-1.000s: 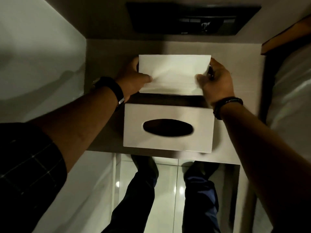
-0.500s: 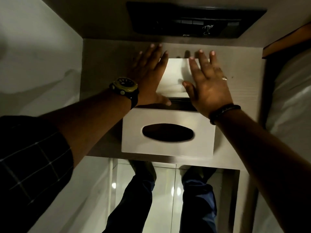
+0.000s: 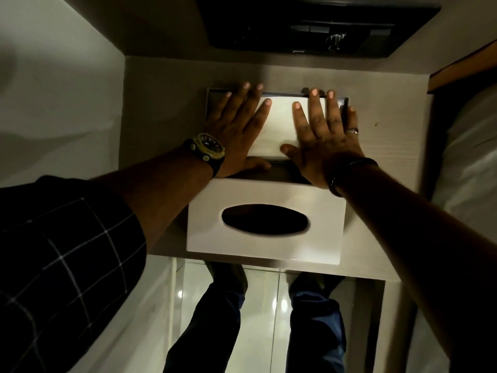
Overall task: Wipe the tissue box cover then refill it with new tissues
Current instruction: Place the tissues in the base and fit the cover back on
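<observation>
A white tissue box cover (image 3: 266, 239) with a dark oval slot lies near the front edge of a small grey table (image 3: 166, 109). Behind it sits the dark base tray (image 3: 212, 96), holding a white stack of tissues (image 3: 279, 127). My left hand (image 3: 239, 125) lies flat on the left part of the stack, fingers spread. On the right part my right hand (image 3: 322, 135) presses down flat, a ring on one finger. Neither hand grips anything.
A dark control panel (image 3: 320, 28) is set in the wall behind the table. A white wall stands at the left, a bed with white linen (image 3: 473, 146) at the right. Below the table edge are a glossy tiled floor and my legs (image 3: 212, 327).
Earlier both hands held the tissue stack by its ends above the tray. They set it down, let go, and now lie flat on top of it, slid further forward.
</observation>
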Tool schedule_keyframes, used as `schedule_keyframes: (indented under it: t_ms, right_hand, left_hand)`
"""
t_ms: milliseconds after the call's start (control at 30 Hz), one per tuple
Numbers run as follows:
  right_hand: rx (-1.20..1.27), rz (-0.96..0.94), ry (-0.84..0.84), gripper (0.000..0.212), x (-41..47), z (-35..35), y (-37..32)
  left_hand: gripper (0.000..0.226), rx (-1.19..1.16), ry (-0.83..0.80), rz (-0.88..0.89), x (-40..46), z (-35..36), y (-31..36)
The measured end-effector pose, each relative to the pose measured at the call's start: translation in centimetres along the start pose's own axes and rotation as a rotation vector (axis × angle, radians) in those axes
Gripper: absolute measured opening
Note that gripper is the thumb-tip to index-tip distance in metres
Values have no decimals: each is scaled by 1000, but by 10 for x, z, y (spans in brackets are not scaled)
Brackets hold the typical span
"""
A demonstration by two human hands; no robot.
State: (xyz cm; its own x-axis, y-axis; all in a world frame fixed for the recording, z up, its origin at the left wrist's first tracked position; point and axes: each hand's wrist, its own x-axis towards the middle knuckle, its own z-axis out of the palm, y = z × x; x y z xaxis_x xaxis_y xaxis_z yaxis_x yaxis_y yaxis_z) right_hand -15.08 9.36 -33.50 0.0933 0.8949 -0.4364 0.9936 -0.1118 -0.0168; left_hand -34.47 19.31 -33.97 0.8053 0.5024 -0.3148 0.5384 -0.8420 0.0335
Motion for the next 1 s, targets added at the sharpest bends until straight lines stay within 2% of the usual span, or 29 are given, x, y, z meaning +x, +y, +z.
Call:
schedule_keyframes:
  t_ms: [267,367,467,533,567,633,667,733,833,1000]
  right_hand:
    - [-41,62,-119,95,2,-14,10]
    - [248,189,43,90,-19,-23,18]
    - [743,499,272,85,-66,-14,27]
    - [974,682,295,78,-99,-3,20]
    - [1031,716,288,67,-115,3,11]
    - [1084,710,270,37,-142,13,-11]
    - [1109,715,249,32,-151,17,-22]
    - [1142,735,177,42,-160,26,-39]
    - [1041,722,120,51,-162,35,-46]
    - [1038,660,111,51,-163,35,-42]
  left_hand:
    - [131,14,-96,-61,-2,-16,-7]
    - [130,-98,-85,-140,-11,-22,-13]
    - [113,-387,40,-408,-43,-21,-14]
    - [89,-629,90,-653,-75,-16,-1]
    - [75,-760,110,-744,-92,-13,8]
    - [55,-1021,129,-877,-120,-10,33]
    - [54,-1135,115,-948,-129,-9,45]
    - [61,-1291,70,-1084,-143,-3,63]
    - [63,-1321,59,-1186,-151,1,75]
    - [47,-1378,50,-1305,-150,-4,81]
